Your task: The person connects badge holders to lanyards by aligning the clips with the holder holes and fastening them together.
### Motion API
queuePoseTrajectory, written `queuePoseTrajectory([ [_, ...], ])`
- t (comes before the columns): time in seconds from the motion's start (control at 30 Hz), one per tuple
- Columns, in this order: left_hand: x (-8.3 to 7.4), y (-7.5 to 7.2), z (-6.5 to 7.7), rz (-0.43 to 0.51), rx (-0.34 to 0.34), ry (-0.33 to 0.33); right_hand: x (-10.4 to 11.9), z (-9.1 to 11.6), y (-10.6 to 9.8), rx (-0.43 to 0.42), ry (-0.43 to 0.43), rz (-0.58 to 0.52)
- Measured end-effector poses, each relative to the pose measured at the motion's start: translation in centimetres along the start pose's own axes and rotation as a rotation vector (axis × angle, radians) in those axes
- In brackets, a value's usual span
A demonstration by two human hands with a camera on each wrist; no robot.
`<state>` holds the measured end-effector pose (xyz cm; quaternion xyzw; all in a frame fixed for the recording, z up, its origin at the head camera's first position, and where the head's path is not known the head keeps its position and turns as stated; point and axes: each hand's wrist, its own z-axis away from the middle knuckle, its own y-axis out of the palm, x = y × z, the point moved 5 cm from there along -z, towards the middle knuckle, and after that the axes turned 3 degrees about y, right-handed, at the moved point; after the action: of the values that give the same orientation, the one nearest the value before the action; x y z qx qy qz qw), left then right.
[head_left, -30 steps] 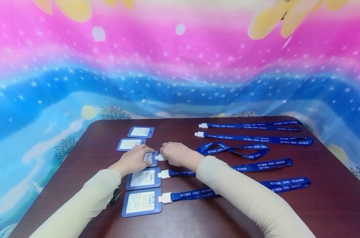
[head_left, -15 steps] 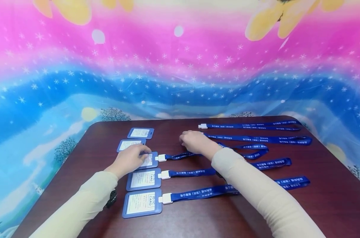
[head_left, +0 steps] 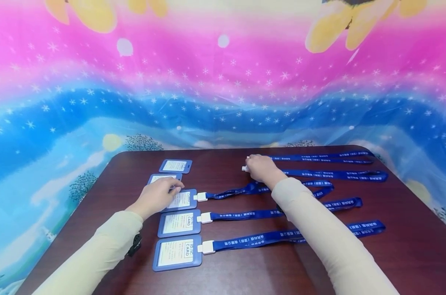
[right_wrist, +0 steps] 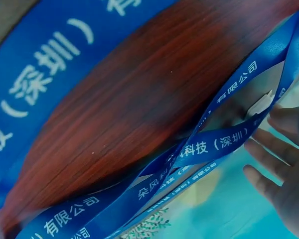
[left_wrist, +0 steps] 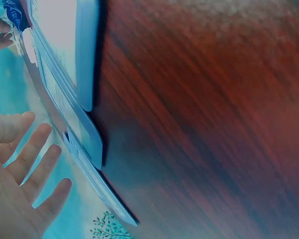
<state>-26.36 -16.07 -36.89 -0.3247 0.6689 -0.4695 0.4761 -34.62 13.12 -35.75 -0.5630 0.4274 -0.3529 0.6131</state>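
Note:
My left hand [head_left: 159,197] hovers over the third card holder [head_left: 184,199] from the front, its fingers spread and holding nothing in the left wrist view. That blue-rimmed holder has a white clip [head_left: 201,197] at its right end, with a twisted blue lanyard [head_left: 228,192] running from it. Farther right, my right hand [head_left: 262,167] is at the white clip [head_left: 244,168] of another lanyard [head_left: 333,174], fingertips right beside it. In the right wrist view its fingers [right_wrist: 276,152] look relaxed, close to the printed straps [right_wrist: 214,147].
Two nearer card holders [head_left: 179,223] [head_left: 177,253] have clipped lanyards [head_left: 241,214] [head_left: 252,240] stretching right. Two holders [head_left: 175,166] [head_left: 164,178] lie at the back left. The rearmost lanyard [head_left: 319,157] lies along the brown table's [head_left: 215,164] back edge, before a patterned curtain [head_left: 223,90].
My right hand has left the third holder's clip and moved right and back to another lanyard's clip. My left fingers have lifted off the third holder and opened slightly.

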Motion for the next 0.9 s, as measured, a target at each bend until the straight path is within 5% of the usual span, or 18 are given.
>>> queuePoseTrajectory([
  [0.43, 2.5, -1.0, -2.0, -0.069, 0.01, 0.017, 0.7, -0.6, 0.9, 0.006, 0.02, 0.002],
  [0.67, 4.4, -0.6, -2.9, -0.137, 0.047, -0.056, 0.8, -1.0, 0.7, -0.043, 0.033, 0.001],
  [0.9, 5.0, 0.3, -3.1, -0.101, 0.141, -0.132, 0.7, -1.8, 0.8, -0.045, 0.065, -0.035],
])
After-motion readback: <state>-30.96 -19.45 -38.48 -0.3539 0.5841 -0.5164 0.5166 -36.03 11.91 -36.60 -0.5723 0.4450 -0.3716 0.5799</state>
